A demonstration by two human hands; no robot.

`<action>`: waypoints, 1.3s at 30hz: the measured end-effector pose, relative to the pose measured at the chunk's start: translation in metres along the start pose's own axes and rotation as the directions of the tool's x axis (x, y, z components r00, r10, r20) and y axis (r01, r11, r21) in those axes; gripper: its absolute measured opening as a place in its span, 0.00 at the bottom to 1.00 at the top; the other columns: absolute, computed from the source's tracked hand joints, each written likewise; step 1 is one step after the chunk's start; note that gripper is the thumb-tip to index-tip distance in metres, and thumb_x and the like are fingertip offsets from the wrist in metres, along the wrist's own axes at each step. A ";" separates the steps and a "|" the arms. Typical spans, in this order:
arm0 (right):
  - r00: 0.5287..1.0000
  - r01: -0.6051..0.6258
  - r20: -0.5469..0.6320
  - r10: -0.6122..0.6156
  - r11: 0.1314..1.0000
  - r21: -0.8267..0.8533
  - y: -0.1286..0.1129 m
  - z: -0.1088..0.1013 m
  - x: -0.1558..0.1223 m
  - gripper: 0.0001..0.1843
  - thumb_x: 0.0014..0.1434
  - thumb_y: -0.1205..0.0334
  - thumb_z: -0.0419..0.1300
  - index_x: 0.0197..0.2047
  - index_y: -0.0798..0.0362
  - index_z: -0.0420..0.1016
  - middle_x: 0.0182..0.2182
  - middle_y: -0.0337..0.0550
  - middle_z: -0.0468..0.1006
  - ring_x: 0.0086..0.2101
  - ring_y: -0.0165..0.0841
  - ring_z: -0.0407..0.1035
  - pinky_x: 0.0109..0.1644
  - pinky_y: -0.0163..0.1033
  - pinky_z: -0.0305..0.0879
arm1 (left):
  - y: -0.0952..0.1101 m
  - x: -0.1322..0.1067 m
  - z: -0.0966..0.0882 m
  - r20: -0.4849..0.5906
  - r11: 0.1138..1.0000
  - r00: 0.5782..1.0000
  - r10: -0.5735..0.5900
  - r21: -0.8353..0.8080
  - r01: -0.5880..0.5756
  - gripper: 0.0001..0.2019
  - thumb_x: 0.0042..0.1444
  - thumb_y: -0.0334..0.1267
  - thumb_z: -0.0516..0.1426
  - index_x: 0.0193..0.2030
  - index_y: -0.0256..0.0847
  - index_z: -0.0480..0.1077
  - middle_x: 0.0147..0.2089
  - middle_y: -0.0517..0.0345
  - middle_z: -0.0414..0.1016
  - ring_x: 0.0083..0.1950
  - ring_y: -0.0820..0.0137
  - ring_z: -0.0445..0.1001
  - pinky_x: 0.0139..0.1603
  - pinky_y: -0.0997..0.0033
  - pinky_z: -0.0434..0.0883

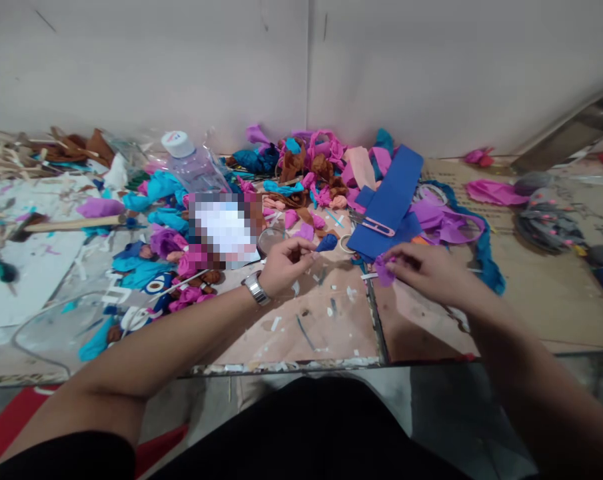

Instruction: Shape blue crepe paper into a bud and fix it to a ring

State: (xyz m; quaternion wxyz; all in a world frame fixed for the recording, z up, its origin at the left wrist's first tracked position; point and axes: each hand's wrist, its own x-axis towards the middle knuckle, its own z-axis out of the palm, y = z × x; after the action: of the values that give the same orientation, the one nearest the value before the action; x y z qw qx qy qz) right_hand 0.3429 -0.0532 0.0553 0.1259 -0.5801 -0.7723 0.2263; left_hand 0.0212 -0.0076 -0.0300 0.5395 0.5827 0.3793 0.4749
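My left hand [285, 263] is pinched closed around a small dark-blue crepe paper bud [326, 242], held just above the table; a silver watch [257, 289] sits on that wrist. My right hand [425, 267] is closed on a small piece of purple crepe paper [382, 272], a little right of the bud. Just behind both hands lies a folded strip of dark-blue paper [392, 199] with a pink-handled thread snip [377, 227] on it.
A heap of pink, brown, turquoise and purple crepe paper scraps and buds [311, 173] covers the far table. A plastic bottle [194, 163] lies left of it. A wooden stick [71, 225] and sticks lie far left. Tape rolls [348, 243] sit near the hands. Grey items [546, 220] are at right.
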 end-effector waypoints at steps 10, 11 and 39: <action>0.994 0.063 -0.098 -0.039 0.964 0.257 -0.049 0.063 0.004 0.20 0.67 0.51 0.65 0.58 0.50 0.79 0.39 0.47 0.81 0.29 0.35 0.71 0.38 0.44 0.72 | 0.000 -0.001 -0.002 -0.067 0.997 0.997 -0.046 0.067 0.050 0.19 0.54 0.52 0.72 0.40 0.38 0.80 0.27 0.61 0.74 0.26 0.74 0.69 0.28 0.74 0.67; 0.991 0.037 -0.134 0.009 0.940 0.338 -0.054 0.066 0.013 0.27 0.65 0.50 0.68 0.64 0.49 0.75 0.42 0.46 0.80 0.28 0.34 0.70 0.37 0.44 0.72 | 0.000 -0.001 -0.002 -0.081 0.995 0.996 -0.034 0.091 0.042 0.18 0.54 0.52 0.71 0.40 0.38 0.81 0.26 0.61 0.74 0.26 0.74 0.69 0.29 0.74 0.67; 0.955 0.286 -0.053 -0.292 0.954 -0.094 -0.009 0.048 0.076 0.12 0.65 0.57 0.66 0.44 0.56 0.87 0.45 0.59 0.80 0.50 0.51 0.71 0.60 0.54 0.63 | 0.056 -0.035 -0.007 0.166 0.742 0.939 0.300 0.579 -0.340 0.14 0.66 0.49 0.62 0.41 0.41 0.83 0.32 0.54 0.81 0.29 0.71 0.72 0.35 0.70 0.67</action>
State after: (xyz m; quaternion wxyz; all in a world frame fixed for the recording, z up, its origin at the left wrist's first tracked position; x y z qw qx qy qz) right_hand 0.2906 0.0073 0.0131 0.1583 -0.4730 -0.8531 0.1529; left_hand 0.0011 -0.0464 0.0200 0.2494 0.7937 0.3870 0.3975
